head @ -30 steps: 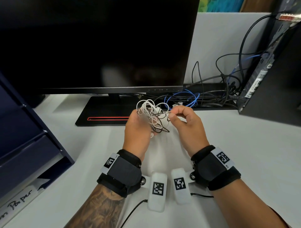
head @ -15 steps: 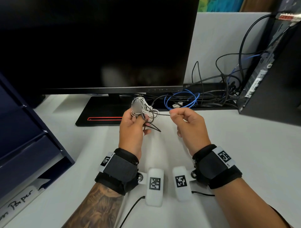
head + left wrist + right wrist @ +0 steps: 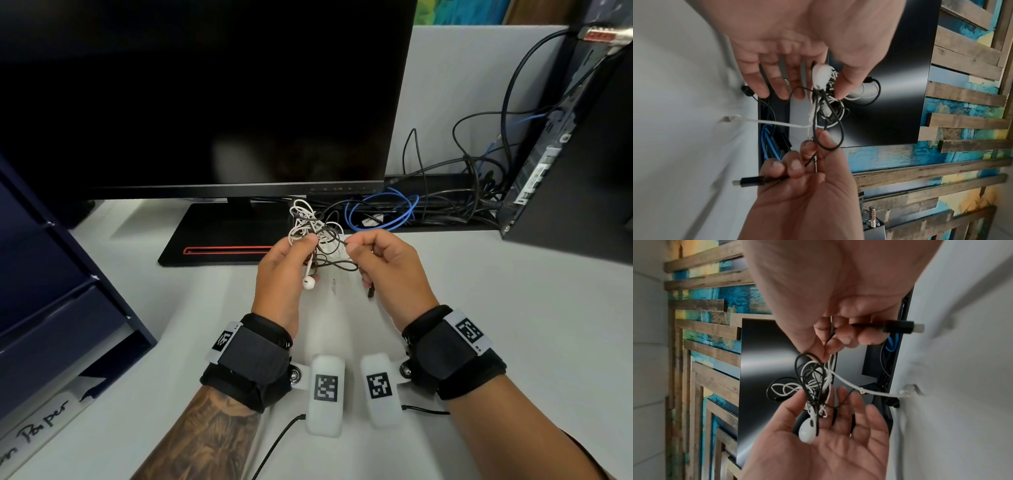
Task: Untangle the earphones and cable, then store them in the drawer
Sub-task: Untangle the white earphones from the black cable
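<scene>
Earbud [image 3: 309, 283] newly dangling; label [image 3: 41, 425] "Paper".

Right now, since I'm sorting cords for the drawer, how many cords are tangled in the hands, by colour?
White: 1, the earphones, bunched in the left hand.
Black: 1, the USB cable, pinched near its plug by the right hand.
Total: 2.

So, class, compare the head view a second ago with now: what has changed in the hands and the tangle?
An earbud has dropped free below the left hand. The black cable's plug now hangs under the right hand. The tangle stays gripped between both hands; the monitor is unmoved.
</scene>
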{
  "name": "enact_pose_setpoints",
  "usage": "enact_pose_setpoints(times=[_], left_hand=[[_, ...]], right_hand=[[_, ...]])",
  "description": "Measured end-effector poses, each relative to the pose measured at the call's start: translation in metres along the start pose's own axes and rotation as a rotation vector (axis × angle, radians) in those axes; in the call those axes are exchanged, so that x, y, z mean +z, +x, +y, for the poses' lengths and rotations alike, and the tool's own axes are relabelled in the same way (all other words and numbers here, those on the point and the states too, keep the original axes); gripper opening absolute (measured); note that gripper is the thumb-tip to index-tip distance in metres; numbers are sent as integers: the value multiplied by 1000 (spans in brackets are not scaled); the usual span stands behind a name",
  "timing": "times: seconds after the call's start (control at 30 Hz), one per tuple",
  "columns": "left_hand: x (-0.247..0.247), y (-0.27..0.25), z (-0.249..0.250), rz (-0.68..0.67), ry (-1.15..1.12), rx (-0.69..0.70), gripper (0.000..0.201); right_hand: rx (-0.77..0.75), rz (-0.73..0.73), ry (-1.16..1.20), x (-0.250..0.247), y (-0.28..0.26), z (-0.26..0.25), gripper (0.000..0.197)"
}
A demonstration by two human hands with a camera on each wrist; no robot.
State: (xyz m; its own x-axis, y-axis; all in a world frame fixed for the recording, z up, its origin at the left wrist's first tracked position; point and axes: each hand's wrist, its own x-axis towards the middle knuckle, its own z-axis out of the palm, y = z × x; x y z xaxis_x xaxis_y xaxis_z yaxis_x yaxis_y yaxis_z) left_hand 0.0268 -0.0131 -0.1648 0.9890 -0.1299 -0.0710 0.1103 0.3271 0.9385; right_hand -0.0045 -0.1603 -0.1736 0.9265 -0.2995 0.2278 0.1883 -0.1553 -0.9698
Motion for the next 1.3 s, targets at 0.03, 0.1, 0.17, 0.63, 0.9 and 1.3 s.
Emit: enact_pose_setpoints(times=[0.03, 0.1, 0.17, 0.63, 0.9, 1.3], left_hand=[[0, 0, 0, 5, -2, -10, 10], [0, 1, 1, -1, 4, -25, 10], [0, 1, 0, -19, 45, -25, 9], [2, -1, -6, -61, 199, 52, 13], [2, -2, -7, -98, 215, 43, 17], [2, 0, -7, -92, 191, 19, 9]], right_hand=[[-6, 0, 1, 0, 0, 0, 8], [-26, 2, -4, -1, -1, -1, 8], [-45, 13, 3, -1, -1, -1, 8], [-127, 124, 4, -3, 2, 1, 9], [-76, -19, -34, -2, 1, 1, 15], [-28, 61, 24, 1, 1, 1, 13]])
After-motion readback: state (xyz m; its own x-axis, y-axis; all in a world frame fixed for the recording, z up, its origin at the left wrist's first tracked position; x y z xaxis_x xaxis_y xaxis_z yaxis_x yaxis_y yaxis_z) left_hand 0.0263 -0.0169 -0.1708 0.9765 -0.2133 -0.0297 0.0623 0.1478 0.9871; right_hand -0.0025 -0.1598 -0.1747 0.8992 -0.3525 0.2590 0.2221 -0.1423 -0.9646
